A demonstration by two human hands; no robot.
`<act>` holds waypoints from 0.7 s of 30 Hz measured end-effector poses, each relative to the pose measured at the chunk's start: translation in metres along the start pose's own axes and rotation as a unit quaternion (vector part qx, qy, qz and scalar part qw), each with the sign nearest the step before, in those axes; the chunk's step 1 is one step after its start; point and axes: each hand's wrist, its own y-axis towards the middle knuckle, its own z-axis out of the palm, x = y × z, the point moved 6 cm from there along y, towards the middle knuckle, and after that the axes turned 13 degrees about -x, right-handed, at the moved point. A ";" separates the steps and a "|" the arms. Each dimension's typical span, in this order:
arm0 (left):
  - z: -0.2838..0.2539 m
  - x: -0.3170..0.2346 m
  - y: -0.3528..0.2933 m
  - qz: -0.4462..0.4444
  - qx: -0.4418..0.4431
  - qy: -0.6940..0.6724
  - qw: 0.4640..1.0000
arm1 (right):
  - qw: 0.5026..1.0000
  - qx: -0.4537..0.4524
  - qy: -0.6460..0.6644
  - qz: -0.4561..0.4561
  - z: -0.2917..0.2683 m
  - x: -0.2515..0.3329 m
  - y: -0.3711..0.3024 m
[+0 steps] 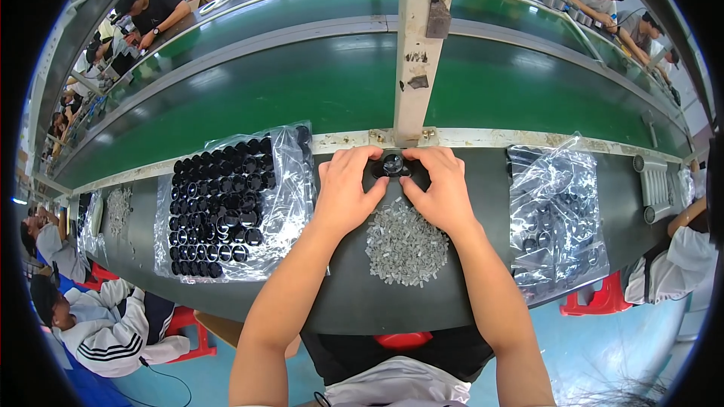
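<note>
Both arms reach forward over the dark worktable. Between my hands, close to the foot of the post, is a small glossy black round part, with dark edges showing below it on either side. My left hand grips it from the left with curled fingers and thumb. From the right, my right hand pinches it in the same way. My fingers partly hide its shape. Just nearer than the hands lies a heap of small clear-grey plastic pieces.
Rows of black round caps lie on clear plastic at left. A clear bag of dark parts sits at right. A white post rises before a green conveyor belt. Grey tubular parts stand far right. Other people work around.
</note>
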 end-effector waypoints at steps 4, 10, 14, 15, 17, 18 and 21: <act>-0.003 -0.003 0.004 -0.002 0.000 0.001 1.000 | 1.000 0.002 -0.002 -0.002 -0.002 0.003 0.003; -0.001 -0.002 -0.001 0.010 0.005 0.004 1.000 | 1.000 -0.008 0.006 -0.013 -0.001 0.002 0.000; -0.001 -0.002 -0.004 0.014 0.006 -0.007 1.000 | 1.000 -0.004 0.004 0.001 -0.001 0.002 -0.002; 0.000 -0.001 -0.005 0.009 0.010 -0.006 1.000 | 1.000 -0.005 0.001 0.000 -0.002 0.002 -0.002; 0.000 0.000 -0.004 0.010 0.007 -0.004 1.000 | 1.000 -0.006 0.000 -0.003 -0.003 0.003 -0.002; 0.000 0.000 -0.004 0.009 0.008 -0.004 1.000 | 1.000 -0.004 -0.001 0.000 -0.002 0.003 -0.001; -0.002 -0.001 -0.002 0.005 0.003 -0.007 1.000 | 1.000 -0.003 0.001 -0.001 -0.001 0.003 -0.001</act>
